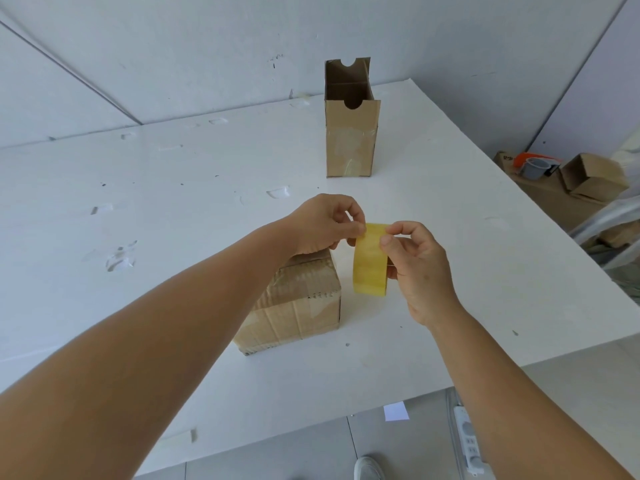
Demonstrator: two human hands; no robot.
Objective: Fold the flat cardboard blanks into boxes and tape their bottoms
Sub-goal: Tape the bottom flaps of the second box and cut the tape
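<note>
1. Right hand (419, 268) is holding the yellow tape roll (370, 259) upright above the bench (173, 202), thumb pressing the outer band, other fingers curling behind the roll.
2. Left hand (322, 225) is pinching at the top edge of the roll, thumb and forefinger pressed together on the tape there; can't tell whether a free end is lifted.
3. Both sets of fingers are meeting at the top of the roll, just beside each other.
4. Taped box (294, 306) is sitting on the bench directly below the left wrist and just left of the roll; clear tape is showing across its top face and down the side. Can't tell whether the heel of the left hand is touching it.
5. Tall open box (351, 140) is standing upright well beyond the fingers, flaps up, clear tape showing on its front and lower part.
6. Off the bench, far right of the right-hand fingers: more cardboard boxes (588, 180) and an orange tool (526, 159), too small to identify.
7. Below the right forearm, on the floor: a white power strip (469, 441) and the toe of a shoe (369, 467).
</note>
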